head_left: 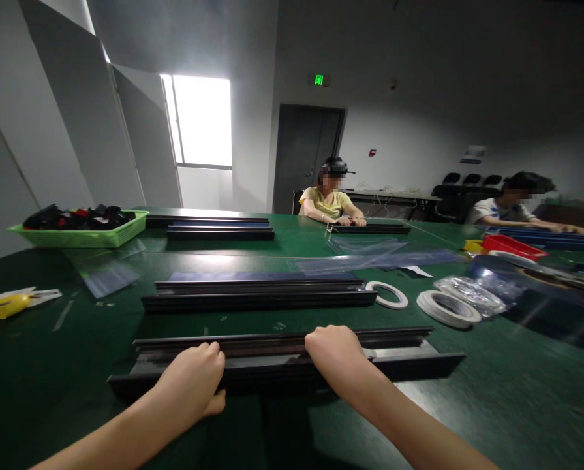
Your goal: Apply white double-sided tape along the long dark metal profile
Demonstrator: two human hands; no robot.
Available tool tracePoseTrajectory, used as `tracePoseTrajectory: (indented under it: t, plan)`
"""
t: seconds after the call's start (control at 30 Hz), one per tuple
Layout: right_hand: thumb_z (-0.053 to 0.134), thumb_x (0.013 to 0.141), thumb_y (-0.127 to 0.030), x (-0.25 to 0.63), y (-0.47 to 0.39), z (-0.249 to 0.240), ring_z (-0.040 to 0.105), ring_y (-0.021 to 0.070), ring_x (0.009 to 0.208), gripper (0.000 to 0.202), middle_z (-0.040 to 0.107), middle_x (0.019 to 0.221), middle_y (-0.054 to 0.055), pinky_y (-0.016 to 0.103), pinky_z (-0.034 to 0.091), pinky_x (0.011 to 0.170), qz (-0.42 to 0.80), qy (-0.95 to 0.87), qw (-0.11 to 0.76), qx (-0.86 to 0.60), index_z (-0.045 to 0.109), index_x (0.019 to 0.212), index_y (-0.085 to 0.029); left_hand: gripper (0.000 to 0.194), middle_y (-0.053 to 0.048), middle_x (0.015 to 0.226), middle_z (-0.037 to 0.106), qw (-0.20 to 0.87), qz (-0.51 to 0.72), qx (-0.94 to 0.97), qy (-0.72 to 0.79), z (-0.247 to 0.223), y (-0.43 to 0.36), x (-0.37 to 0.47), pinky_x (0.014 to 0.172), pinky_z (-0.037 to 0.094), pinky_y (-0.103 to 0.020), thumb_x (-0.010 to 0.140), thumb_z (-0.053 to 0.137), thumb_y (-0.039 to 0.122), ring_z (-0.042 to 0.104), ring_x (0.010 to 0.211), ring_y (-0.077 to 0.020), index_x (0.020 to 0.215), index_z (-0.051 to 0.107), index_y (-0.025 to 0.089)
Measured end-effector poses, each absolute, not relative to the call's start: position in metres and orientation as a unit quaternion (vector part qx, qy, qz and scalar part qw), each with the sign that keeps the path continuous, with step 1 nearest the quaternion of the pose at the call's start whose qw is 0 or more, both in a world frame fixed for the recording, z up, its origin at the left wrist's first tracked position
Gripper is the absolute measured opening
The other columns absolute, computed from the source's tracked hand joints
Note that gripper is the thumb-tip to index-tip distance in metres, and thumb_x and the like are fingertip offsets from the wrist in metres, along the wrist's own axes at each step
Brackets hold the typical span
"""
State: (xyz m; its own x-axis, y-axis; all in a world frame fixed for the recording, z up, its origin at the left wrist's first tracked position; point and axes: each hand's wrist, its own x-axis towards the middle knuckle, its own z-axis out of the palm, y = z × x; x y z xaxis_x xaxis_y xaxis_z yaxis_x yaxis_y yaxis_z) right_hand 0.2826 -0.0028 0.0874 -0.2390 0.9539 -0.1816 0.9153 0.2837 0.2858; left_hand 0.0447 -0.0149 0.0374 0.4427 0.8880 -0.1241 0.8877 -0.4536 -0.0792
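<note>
A long black channel-shaped profile point(399, 369) lies crosswise on the green table in front of me, its trough facing up. My left hand point(194, 375) is closed over its near wall left of the middle, fingers curled into the trough and thumb on the outer side. Right of the middle, my right hand point(338, 359) reaches over the near wall with its fingers curled down inside; the fingertips are hidden. A pale strip point(404, 352) shows along the trough floor at the right. Just beyond lies a second black profile point(257, 301), touched by neither hand.
White tape rolls point(448, 309) and crumpled clear plastic point(470, 294) lie to the right. A yellow-handled tool point(15, 303) is at the left, near a green basket point(91, 239) of dark parts. Across the table point(252, 261), two people handle other profiles.
</note>
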Motion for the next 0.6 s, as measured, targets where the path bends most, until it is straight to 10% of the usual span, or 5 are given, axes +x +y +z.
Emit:
tracePoseTrajectory:
  t: [0.6]
  plan:
    - [0.057, 0.078, -0.009, 0.2807, -0.005, 0.0892, 0.07, 0.0252, 0.088, 0.019, 0.073, 0.089, 0.019, 0.027, 0.05, 0.07, 0.059, 0.781, 0.163, 0.6, 0.074, 0.086, -0.012, 0.032, -0.014, 0.103, 0.067, -0.001, 0.066, -0.855, -0.515, 0.0398, -0.0091, 0.0467, 0.08, 0.051, -0.038, 0.083, 0.059, 0.042, 0.064, 0.095, -0.0298, 0.104, 0.067, 0.018]
